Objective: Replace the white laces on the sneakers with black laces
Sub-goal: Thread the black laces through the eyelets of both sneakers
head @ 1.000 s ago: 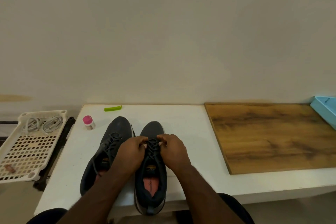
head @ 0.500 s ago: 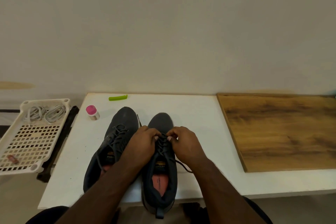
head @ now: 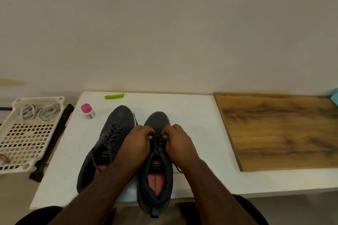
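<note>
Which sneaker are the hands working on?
The right sneaker: left hand and right hand pinch its black lace. The left sneaker lies untouched.

Both hands [head: 159, 144] pinch black laces [head: 157, 139] on right sneaker [head: 155, 170].

Bare forearms, dark trousers

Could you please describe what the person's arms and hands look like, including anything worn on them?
Both forearms are bare, with no sleeves in view. The left hand and right hand wear no gloves, rings, watch or bracelet that can be seen. Short fingernails show at the fingertips.
</note>
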### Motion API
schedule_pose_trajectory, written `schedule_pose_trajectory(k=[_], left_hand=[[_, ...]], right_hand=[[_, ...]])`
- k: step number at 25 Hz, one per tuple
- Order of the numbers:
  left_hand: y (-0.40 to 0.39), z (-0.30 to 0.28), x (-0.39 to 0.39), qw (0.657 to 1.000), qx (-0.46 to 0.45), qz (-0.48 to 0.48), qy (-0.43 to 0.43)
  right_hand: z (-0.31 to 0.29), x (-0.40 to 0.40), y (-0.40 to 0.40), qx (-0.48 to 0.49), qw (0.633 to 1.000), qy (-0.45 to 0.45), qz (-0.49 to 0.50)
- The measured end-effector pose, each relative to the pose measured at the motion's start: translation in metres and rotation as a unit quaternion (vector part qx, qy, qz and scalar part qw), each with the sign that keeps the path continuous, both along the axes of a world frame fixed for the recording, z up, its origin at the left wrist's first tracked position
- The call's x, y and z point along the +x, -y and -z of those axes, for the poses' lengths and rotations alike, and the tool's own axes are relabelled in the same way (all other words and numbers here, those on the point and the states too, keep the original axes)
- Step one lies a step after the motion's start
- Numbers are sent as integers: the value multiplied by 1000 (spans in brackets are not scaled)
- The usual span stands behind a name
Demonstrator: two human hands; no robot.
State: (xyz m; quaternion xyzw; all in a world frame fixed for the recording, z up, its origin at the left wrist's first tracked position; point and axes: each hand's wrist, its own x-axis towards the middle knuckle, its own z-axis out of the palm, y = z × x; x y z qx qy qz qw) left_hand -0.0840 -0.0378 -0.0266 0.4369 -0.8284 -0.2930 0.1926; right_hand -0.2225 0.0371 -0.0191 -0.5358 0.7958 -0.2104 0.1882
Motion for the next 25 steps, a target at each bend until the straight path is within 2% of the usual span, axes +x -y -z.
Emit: schedule_pose_trajectory(k=[16, 21, 25], left_hand=[[1, 1, -1, 999, -19, -6, -39], [1, -8, 4, 1000, 6, -13, -24], [0, -9, 7, 1000, 4, 20, -5]], right_hand=[[-8, 3, -2, -30, 999, 14, 2], [-9, -9, -1, -28, 993, 108, 34], [-11, -13, -6, -11, 994, 108, 16]])
